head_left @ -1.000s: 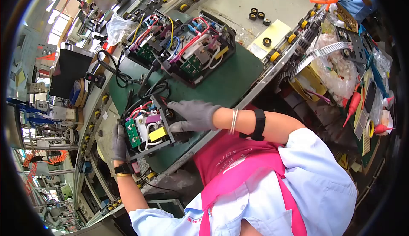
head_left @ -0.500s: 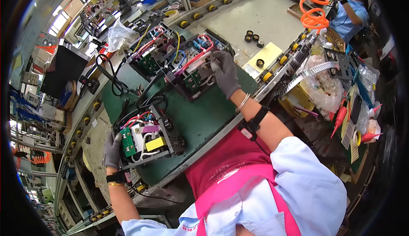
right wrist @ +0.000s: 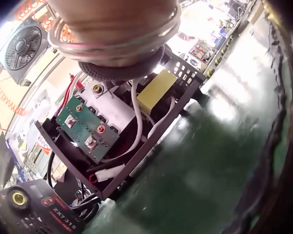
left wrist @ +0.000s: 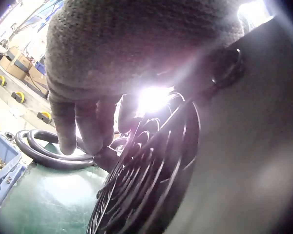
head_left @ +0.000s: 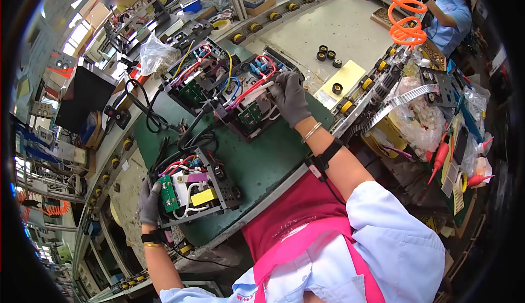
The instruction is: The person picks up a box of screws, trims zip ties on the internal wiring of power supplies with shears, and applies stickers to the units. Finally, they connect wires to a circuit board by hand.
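Closest to the body, an open-frame electronic unit point(head_left: 188, 193) with a green circuit board and a yellow block lies on the green mat point(head_left: 262, 163). My gloved left hand point(head_left: 147, 203) grips its left side, thumb by the green board; in the left wrist view the gloved fingers point(left wrist: 90, 124) hang down beside dark, slotted metal. Farther up the mat stands a second open unit point(head_left: 251, 114) with red and white wires. My gloved right hand point(head_left: 292, 99) holds its right side, fingers curled over the top; the wrist hides them in the right wrist view.
A third open unit point(head_left: 191, 92) stands just left of the far one. Black cables point(head_left: 150, 109) loop along the mat's left side. Beyond lie small black rollers point(head_left: 321, 56) and a yellow sheet point(head_left: 347, 80). An orange coiled hose point(head_left: 407, 32) hangs at upper right.
My right hand has left the near unit and moved up to the far unit, taking hold of its right side. My left hand has stayed at the near unit's left side.
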Demonstrator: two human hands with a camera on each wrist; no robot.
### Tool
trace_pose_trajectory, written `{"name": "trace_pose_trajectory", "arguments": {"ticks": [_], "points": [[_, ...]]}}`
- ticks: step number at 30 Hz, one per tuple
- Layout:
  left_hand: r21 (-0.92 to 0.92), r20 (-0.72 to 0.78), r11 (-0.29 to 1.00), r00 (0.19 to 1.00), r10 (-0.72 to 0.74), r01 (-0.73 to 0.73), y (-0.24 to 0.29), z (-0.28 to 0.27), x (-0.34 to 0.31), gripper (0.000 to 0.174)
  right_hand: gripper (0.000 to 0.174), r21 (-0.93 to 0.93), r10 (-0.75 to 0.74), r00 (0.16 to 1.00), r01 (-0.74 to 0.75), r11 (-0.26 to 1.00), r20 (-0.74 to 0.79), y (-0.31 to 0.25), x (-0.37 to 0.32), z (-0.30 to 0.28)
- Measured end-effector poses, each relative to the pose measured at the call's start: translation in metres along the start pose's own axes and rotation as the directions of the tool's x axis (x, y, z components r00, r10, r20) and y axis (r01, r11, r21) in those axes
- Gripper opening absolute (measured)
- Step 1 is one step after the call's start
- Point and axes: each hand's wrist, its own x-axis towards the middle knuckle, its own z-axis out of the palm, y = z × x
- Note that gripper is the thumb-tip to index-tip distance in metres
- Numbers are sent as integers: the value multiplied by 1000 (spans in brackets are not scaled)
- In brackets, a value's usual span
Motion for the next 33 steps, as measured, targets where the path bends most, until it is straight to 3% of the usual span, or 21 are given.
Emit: {"name": "trace_pose_trajectory", "arguments": {"ticks": [3,6,9,15,16,19,20,21,22,23,25,27,28,29,31,32,33], "points": [[-59,-5,998,999,-35,34,0,1,-1,46,26,47,11,1000,-12,999,14,5,2,4],[-55,-12,998,999,-42,41,-6,-1,-1,45,27,-169,-26,994,43,985,101,-4,10,-6],[-93,9,994,999,-51,52,-1,0,-1,45,29,-234,9,992,21,972,129,-8,14,-6],[29,-1,998,999,-52,52,-7,-4,2,46,26,-39,46,999,-45,998,26,-31,2,-16],[-1,18,999,999,-49,49,-12,-6,5,47,26,-77,-86,995,83,994,-48,-38,-7,-22],[-59,96,995,993,-70,76,-20,-12,14,53,29,71,2,1000,-2,998,-4,-59,-52,-29],[-55,131,992,986,-102,110,-19,-16,17,56,31,96,49,972,-73,993,231,-65,-68,-28],[-50,166,988,977,-134,144,-20,-19,21,59,35,104,85,887,-148,984,453,-71,-82,-23],[-55,209,980,962,-174,190,-26,-24,26,59,45,-10,205,721,-264,964,662,-86,-90,-19],[-57,252,970,944,-213,235,-38,-30,34,59,55,-147,313,495,-345,927,811,-101,-95,-15],[-46,289,964,927,-239,263,-58,-30,37,57,72,-224,319,297,-313,923,900,-123,-100,-7],[-22,279,976,938,-204,218,-71,-33,37,54,77,-273,323,171,-260,926,931,-141,-98,-6],[8,285,988,947,-149,154,-40,-22,18,51,83,-156,205,361,-160,975,910,-124,-121,4],[89,309,981,931,-194,175,-8,-14,2,52,85,-210,260,276,-198,957,925,-129,-113,-1],[140,335,985,931,-147,105,-8,-5,-17,56,89,-331,359,77,-249,910,930,-147,-83,-20],[224,379,974,919,-110,25,24,5,-29,60,93,-395,408,23,-204,896,913,-149,-77,-27],[240,418,968,907,-39,-68,20,8,-34,63,93,-409,418,29,-152,900,908,-147,-77,-32]]}}
